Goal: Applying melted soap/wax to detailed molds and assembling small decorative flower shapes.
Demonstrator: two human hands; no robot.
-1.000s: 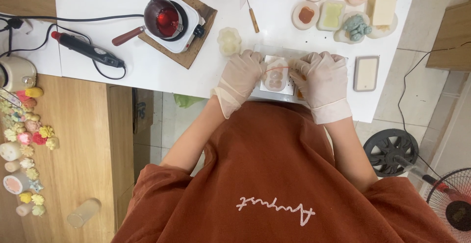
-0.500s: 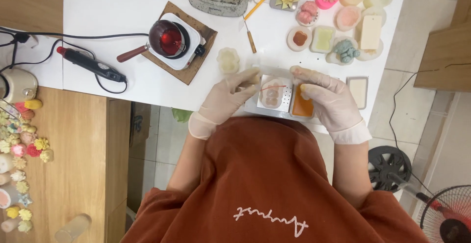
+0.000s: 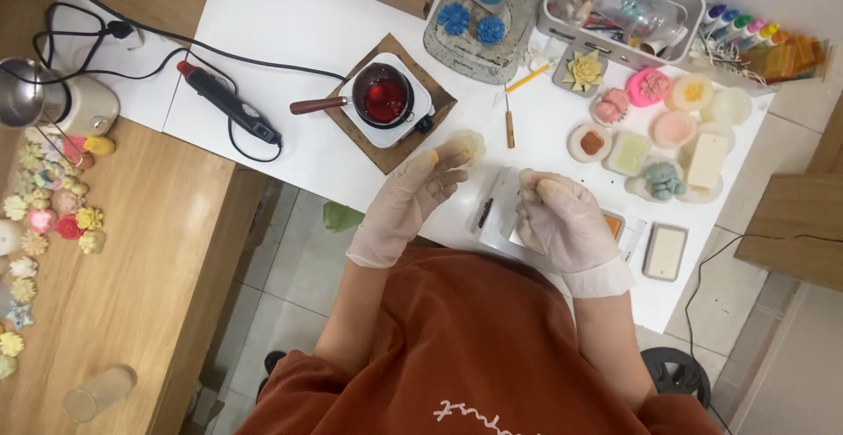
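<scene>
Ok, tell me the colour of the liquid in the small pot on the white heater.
Deep red liquid, head view.

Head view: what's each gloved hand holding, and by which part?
The left hand pinches a small pale round translucent cup by its rim, between fingertips. The right hand hovers curled over the flat white tray; whether it holds anything cannot be told.

One head-worn camera looks steeply down, fairly close, over the white table [image 3: 290, 22].
</scene>
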